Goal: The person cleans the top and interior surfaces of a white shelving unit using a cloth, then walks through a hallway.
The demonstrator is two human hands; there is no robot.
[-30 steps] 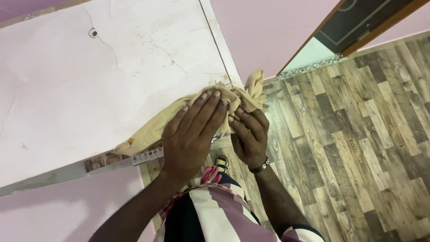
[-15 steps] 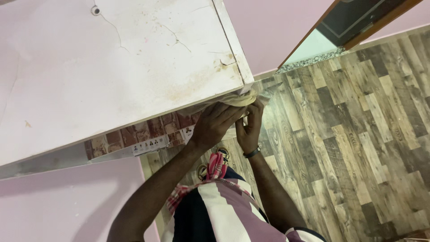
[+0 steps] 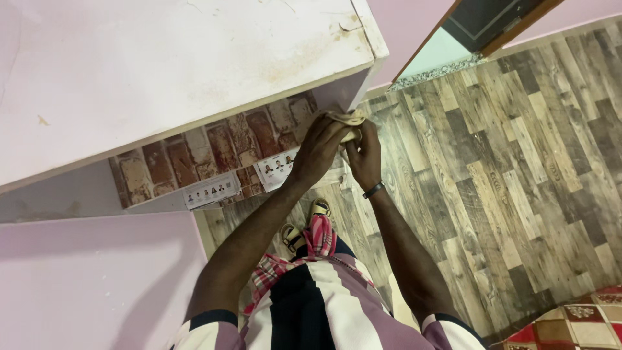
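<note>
The person stands close against a white slab shelf (image 3: 162, 71), looking down past it. Both hands are tucked just under the shelf's front right corner, meeting on a beige cloth (image 3: 346, 118) that is bunched there against the face below the slab. The left hand (image 3: 319, 150) lies with its fingers stretched forward and pressed flat over the cloth, palm down, more covering than clutching. The right hand (image 3: 365, 155) comes in from the other side with its fingers curled round the cloth's near edge, pinching it; a dark wristband (image 3: 374, 189) sits on that wrist. The two hands touch or nearly touch at the fingertips, and only a small fold of cloth shows between and above them.

Under the slab the front face is covered with a brick-pattern lining (image 3: 220, 146), with two small printed stickers (image 3: 210, 190) stuck along its lower edge. The wall (image 3: 97, 285) to the left is pink. The floor (image 3: 518, 162) has a wood-plank pattern, and sandalled feet (image 3: 293, 234) show below the person's striped shirt (image 3: 317, 311). A patterned red cushion (image 3: 576, 324) sits at the bottom right corner, well apart from the hands.
</note>
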